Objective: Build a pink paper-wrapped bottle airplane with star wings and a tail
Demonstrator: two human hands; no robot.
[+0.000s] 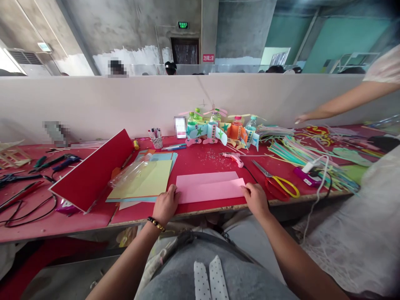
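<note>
A pink sheet of paper point(211, 189) lies at the front of the red table, folded lengthwise so that a flap overlaps it. My left hand point(167, 203) pinches its left end, and my right hand point(256, 200) pinches its right end. Left of it is a stack of coloured paper with a yellow sheet point(153, 179) on top. A clear plastic bottle point(131, 171) rests on that stack. Right of my right hand lie scissors point(276, 179) with red and yellow handles. Behind the pink paper sits a pink glue gun point(233, 159).
Decorated bottle planes point(215, 131) stand at the back, beside a pen cup point(155, 139). A red board point(93, 168) leans at left, near pliers point(64, 162). Paper strips point(300, 156) and a purple power socket point(308, 177) lie right. Another person's arm point(346, 102) reaches in there.
</note>
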